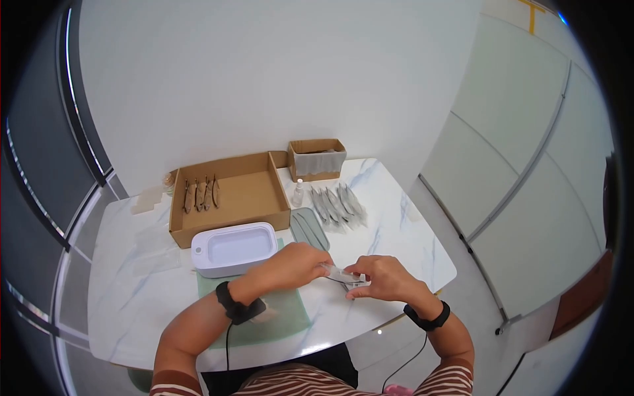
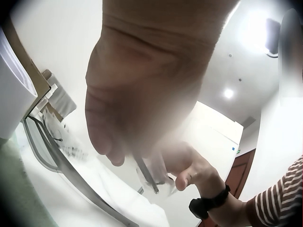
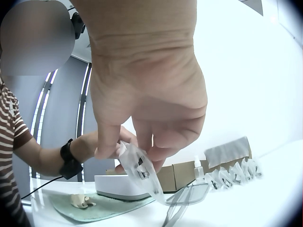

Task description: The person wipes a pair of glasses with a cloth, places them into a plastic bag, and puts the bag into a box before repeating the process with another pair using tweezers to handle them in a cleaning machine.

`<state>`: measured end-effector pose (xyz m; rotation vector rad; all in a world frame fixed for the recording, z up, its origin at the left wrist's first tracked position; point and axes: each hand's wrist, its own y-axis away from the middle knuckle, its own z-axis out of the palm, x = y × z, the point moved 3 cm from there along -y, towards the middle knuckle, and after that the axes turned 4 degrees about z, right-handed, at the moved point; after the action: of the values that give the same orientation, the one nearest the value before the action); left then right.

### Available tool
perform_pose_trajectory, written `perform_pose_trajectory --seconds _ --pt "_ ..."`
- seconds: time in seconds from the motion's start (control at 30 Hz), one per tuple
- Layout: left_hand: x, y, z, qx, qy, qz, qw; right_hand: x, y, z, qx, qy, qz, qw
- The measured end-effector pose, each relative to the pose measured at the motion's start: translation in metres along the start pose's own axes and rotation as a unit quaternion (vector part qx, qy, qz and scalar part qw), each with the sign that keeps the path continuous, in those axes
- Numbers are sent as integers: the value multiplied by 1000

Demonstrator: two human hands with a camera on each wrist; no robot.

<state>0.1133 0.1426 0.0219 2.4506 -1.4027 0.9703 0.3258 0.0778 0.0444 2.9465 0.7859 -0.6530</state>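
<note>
Between the two hands, over the front of the table, is a clear plastic bag [image 1: 341, 275] with a dark, thin, curved piece along it, like the arm of a pair of glasses. My left hand [image 1: 302, 262] pinches the bag's left end. At the other end my right hand [image 1: 388, 277] holds the bag between thumb and fingers. In the right wrist view the bag [image 3: 141, 165] hangs slanted below the fingers, a small dark part showing inside. A dark bar [image 2: 149, 177] sticks out past the left fingers in the left wrist view.
A white cleaner tub [image 1: 241, 249] stands on a green mat [image 1: 284, 317]. Behind are a cardboard tray [image 1: 247, 188] with several brown slim items, a small carton [image 1: 317, 165] and a spray bottle [image 1: 298, 193]. Several bagged items [image 1: 337, 204] lie right of a grey tray [image 1: 309, 228].
</note>
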Motion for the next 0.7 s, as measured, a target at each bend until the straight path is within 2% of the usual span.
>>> perform_pose_trajectory --seconds 0.03,0.1,0.23,0.3,0.33,0.37,0.4,0.47,0.53,0.57,0.6,0.67,0.7 --pt "0 -9 -1 -3 2 0 1000 8 1 3 -1 -3 3 1000" --pt "2 -28 -1 -54 -6 -19 998 27 3 8 59 16 5 998" --pt "-9 -67 3 -58 8 6 998 57 -2 -7 60 -33 58 996" --pt "-14 -87 2 49 20 -1 999 75 -6 -21 74 -92 133 984" --pt "-15 -97 7 49 24 0 999 84 -8 -27 73 -90 136 984" --pt "-14 -105 5 176 -14 24 984 98 -12 -34 86 -96 172 977" --pt "-9 -111 1 299 -52 46 952 111 -16 -40 101 -101 208 968" --pt "-5 -126 11 299 -27 45 953 139 -28 -51 130 -59 248 958" --pt "1 -137 36 255 -40 86 962 172 -42 -53 148 -68 252 954" --pt "4 -142 48 168 -42 57 983 181 -48 -56 157 -98 276 943" --pt "6 -142 57 171 -42 55 983 191 -53 -57 166 -128 299 931" --pt "5 -145 82 6 -109 29 994 208 -62 -54 176 -131 284 934" --pt "2 -146 89 8 -109 25 994 211 -65 -53 180 -128 289 932"
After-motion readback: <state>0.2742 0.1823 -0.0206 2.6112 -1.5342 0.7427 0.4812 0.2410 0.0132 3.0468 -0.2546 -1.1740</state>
